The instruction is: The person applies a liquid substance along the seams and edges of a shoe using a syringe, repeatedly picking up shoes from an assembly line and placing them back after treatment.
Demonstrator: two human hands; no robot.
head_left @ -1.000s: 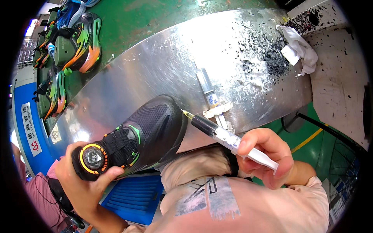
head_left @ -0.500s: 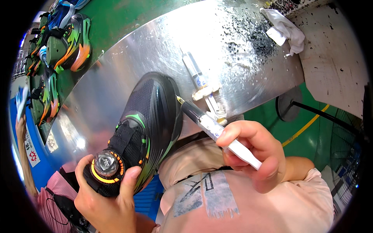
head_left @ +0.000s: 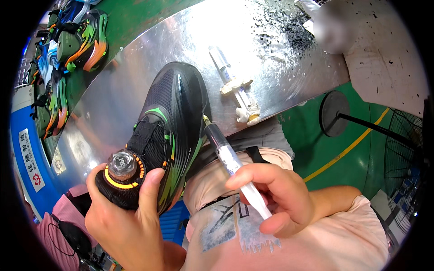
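Observation:
My left hand [head_left: 131, 223] is closed around the heel end of a black sports shoe [head_left: 180, 97] with green and orange accents. The toe points away from me, above the metal table. A clear faceted knob [head_left: 123, 163] stands up out of the shoe's ankle opening. Between the fingers and thumb of my right hand [head_left: 282, 194] is a syringe [head_left: 229, 158] with dark liquid in its barrel and a white plunger. Its thin tip is right by the sole edge on the shoe's right side; whether it touches cannot be made out.
A second syringe [head_left: 221, 61], wrapped in whitish material, lies on the metal table [head_left: 122, 90]. Black specks [head_left: 294, 36] cover the far right. Several similar shoes [head_left: 88, 40] sit on the green surface at far left. A black stand [head_left: 334, 114] and a fan cage [head_left: 402, 153] are at right.
The view has shifted a little. The shoe has gone slightly farther away. My right hand has come left and nearer, tilting the syringe steeper. Another person's raised arm at left has dropped from sight.

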